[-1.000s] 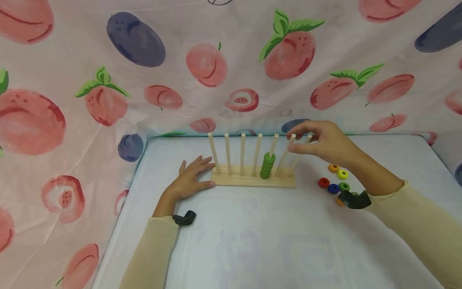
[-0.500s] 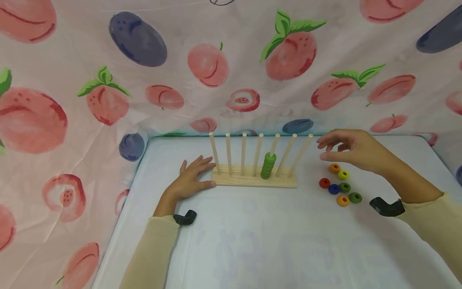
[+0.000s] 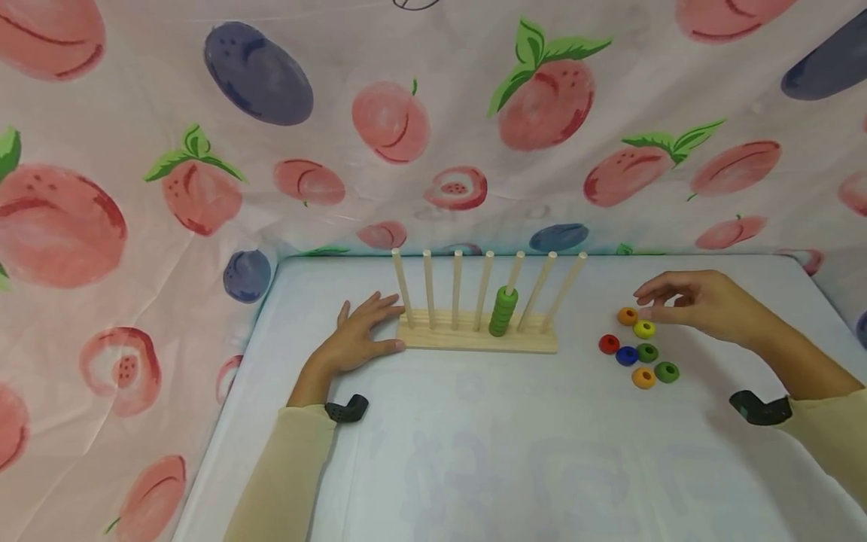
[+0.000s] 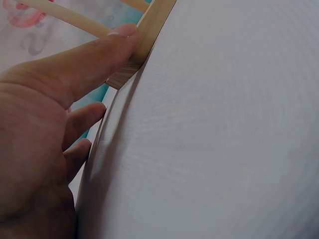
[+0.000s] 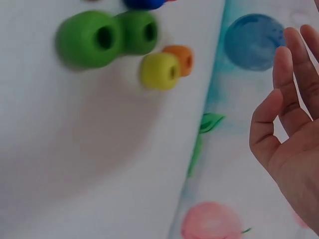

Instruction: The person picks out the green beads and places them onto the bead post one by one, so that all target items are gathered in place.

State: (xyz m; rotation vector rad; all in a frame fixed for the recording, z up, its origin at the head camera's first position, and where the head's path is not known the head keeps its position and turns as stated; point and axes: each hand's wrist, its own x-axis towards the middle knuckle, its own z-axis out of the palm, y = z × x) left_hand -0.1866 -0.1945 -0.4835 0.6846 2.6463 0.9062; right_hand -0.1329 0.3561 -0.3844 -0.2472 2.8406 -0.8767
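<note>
A wooden peg rack (image 3: 447,340) with several upright pegs stands on the table in the head view. Green beads (image 3: 503,311) are stacked on its third peg from the right. At the rack's left end lies my left hand (image 3: 354,337), fingers spread and mostly straight; in the left wrist view the thumb (image 4: 117,45) touches the base's end. My right hand (image 3: 707,307) hovers over the loose beads, nearest a yellow bead (image 3: 645,329) and an orange bead (image 3: 627,316). Nothing shows between its relaxed fingers in the right wrist view.
Nearer the front lie a red bead (image 3: 609,344), a blue bead (image 3: 627,355), two green beads (image 3: 667,372) and another orange bead (image 3: 643,377). A fruit-printed cloth (image 3: 447,128) hangs behind the white table (image 3: 515,452) and along its left side.
My right hand has moved away from the rack's right-hand pegs, to the right and down over the loose beads. My left hand has stayed at the rack's left end.
</note>
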